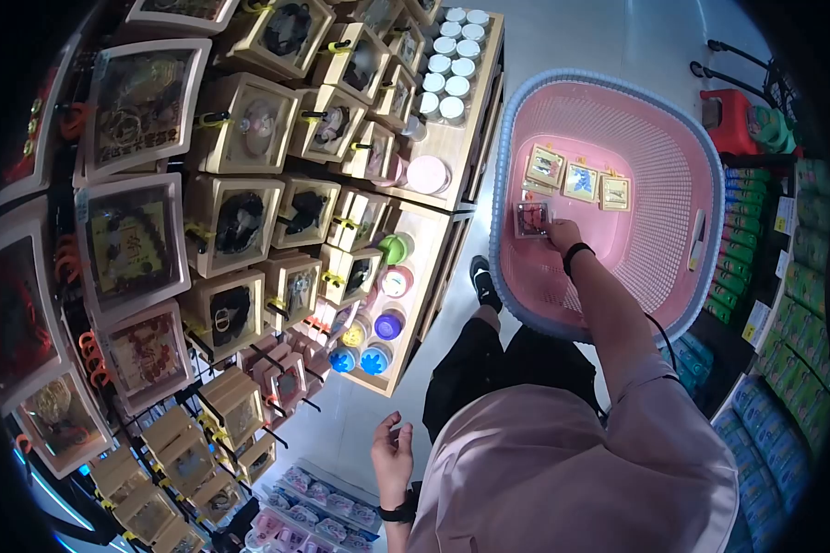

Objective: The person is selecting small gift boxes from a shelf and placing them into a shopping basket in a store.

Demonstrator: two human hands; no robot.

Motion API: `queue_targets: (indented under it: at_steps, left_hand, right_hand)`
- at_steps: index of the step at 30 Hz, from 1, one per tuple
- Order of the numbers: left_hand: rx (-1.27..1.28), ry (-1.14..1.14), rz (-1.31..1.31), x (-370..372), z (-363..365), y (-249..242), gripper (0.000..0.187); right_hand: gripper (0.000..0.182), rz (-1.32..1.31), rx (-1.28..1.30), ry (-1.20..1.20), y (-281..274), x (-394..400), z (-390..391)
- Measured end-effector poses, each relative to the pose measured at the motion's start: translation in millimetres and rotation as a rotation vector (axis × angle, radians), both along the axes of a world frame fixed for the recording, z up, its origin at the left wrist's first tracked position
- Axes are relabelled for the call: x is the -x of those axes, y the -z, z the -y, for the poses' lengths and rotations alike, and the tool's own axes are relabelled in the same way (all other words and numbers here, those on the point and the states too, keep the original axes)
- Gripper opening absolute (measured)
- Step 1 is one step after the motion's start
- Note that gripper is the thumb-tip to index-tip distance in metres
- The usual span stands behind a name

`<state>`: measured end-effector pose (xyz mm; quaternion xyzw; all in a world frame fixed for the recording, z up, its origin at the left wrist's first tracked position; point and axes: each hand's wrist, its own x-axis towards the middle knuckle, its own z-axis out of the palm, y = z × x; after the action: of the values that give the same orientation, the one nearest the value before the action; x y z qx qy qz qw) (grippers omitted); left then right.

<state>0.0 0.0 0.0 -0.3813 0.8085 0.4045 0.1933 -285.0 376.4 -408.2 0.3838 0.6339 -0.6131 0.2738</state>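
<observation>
My right hand (pixel 561 236) reaches down into a large pink laundry-style basket (pixel 666 138) with a pale blue rim. Its fingers close on the edge of a small boxed item with a clear front (pixel 532 219), dark and red inside, near the basket's left wall. Just above it lie several similar boxed items in pale frames, among them one with a blue picture (pixel 581 182). Low beside my body hangs my left hand (pixel 393 453), fingers loosely curled apart, holding nothing.
To the left, a display rack carries rows of framed boxes (pixel 242 221) on hooks. Lidded jars (pixel 452 64) and colourful tubs (pixel 388 324) stand on a wooden shelf. Packaged goods (pixel 742 230) fill shelves at right, near a red container (pixel 730 122).
</observation>
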Motion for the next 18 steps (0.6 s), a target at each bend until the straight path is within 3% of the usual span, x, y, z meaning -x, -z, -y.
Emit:
queue_targets:
  at_steps: [2,3,8,14,18]
  left_hand:
    - [-0.016,-0.006,-0.013,-6.5,7.2,-16.6,0.037]
    - [-0.029,0.006,-0.054,17.5,-5.0,22.6,0.037]
    - [-0.018,0.067,-0.058,39.7,-4.0,5.9,0.037]
    - [-0.043,0.127,-0.133,42.1,-0.9,16.4,0.037]
    - [-0.043,0.106,-0.083,54.7,-3.1,11.3,0.037]
  right_hand:
    - [0.018,0.041,0.009,0.023,-16.0,-14.3,13.6]
    - [0.018,0.011,-0.039,0.022,3.8,22.9,0.2]
    - [0.016,0.094,-0.114,0.014,1.8,8.9,10.4]
    - [0.019,0.031,-0.185,-0.16,25.2,5.1,-12.0]
    - [0.019,0.025,-0.121,-0.182,-26.7,7.6,-33.9]
